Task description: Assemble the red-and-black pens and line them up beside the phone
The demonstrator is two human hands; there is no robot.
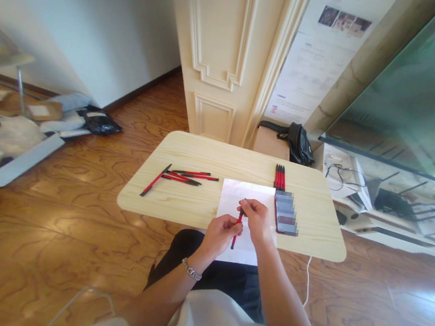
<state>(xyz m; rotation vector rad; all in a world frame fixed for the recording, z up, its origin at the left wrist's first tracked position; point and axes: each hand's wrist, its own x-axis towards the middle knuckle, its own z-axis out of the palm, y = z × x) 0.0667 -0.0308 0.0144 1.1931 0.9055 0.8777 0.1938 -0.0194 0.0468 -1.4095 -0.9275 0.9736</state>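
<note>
Both hands hold one red pen with a black tip [236, 232] upright over a white sheet of paper [236, 199] at the near edge of a small light-wood table [202, 155]. My left hand [220, 236], with a bracelet on its wrist, grips the pen's lower part. My right hand [255, 218] pinches its upper part. Several red and black pens [182, 176] lie scattered on the table's left side. Three more red pens [280, 177] lie side by side at the back right, just beyond a phone [286, 212].
A cream panelled door and pillar [228, 48] stand behind the table. A black bag [298, 142] sits on a low stool. A glass-topped unit with cables [382, 196] is at the right. Bags and clutter [19, 124] lie on the wooden floor at the left.
</note>
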